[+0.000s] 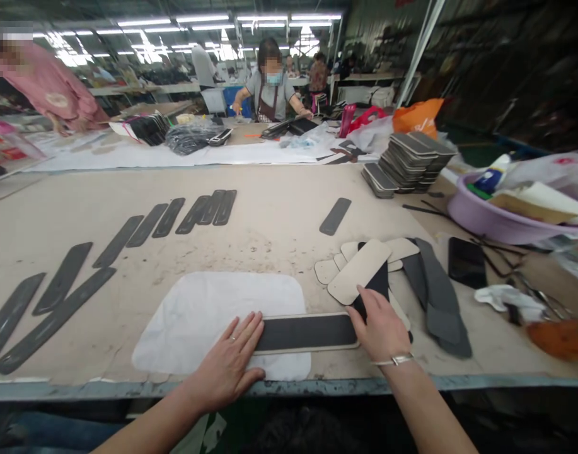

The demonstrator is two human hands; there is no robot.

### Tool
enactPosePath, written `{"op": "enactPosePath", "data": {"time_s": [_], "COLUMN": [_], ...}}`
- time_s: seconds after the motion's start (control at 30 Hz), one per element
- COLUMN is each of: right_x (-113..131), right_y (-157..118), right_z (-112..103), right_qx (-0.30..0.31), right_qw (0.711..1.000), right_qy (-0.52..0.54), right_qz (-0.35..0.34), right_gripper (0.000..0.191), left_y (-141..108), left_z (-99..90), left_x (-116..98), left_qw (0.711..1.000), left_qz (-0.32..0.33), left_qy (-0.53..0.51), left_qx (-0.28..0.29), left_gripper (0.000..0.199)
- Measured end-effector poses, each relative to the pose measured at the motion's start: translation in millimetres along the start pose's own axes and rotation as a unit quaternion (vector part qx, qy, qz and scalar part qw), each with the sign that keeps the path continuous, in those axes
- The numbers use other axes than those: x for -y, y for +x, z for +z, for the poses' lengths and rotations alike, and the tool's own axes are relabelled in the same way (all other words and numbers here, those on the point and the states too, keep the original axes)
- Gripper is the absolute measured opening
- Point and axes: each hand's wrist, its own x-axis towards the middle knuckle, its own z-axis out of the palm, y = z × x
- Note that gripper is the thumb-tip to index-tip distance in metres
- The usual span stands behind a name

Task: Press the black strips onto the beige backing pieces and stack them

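Observation:
A long dark grey panel with a cream border [307, 333] lies in front of me, its left part over a white sheet [184, 315]. My left hand [234, 353] rests flat on the panel's left end, fingers stretched out. My right hand [381, 321] is at the panel's right end, thumb touching it and the forefinger apart, reaching to the edge of a pile. In that pile a cream strip with rounded ends [359, 271] lies over other cream and black strips. Longer dark grey strips [440, 296] lie at its right.
Several dark strips [156, 221] lie in a slanting row at the left, and a single one [335, 216] lies farther back. Stacked panels [406, 164], a purple basin [506, 224] and a black phone [467, 261] are at the right. Co-workers [274, 94] are across the table.

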Motion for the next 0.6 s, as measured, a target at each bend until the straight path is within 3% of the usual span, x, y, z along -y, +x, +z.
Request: {"op": "enactPosePath", "data": {"time_s": [0.13, 0.23, 0.43, 0.53, 0.6], "right_x": [-17, -25, -33, -35, -27], "right_y": [40, 55, 52, 48, 43], "right_z": [5, 9, 10, 0, -13], "right_qx": [0.098, 0.155, 0.093, 0.056, -0.013], "right_qw": [0.987, 0.974, 0.958, 0.965, 0.972], "right_qy": [-0.027, -0.034, -0.077, -0.087, -0.084], "right_qz": [-0.121, -0.16, -0.259, -0.243, -0.218], "right_gripper": [0.066, 0.062, 0.024, 0.024, 0.025], "left_y": [-1, -1, -2, -4, -5], "left_z": [-0.9, -2.2, -1.1, -0.1, -3.4], "left_x": [-1, -2, -1, 0, -4], "left_qw": [1.0, 1.0, 0.999, 0.997, 0.987], "left_qz": [-0.015, -0.02, -0.025, -0.028, -0.051], "left_qy": [0.003, -0.002, -0.021, -0.067, -0.145], "left_qx": [0.007, 0.013, 0.013, 0.004, -0.039], "left_gripper": [0.072, 0.072, 0.072, 0.07, 0.062]}}
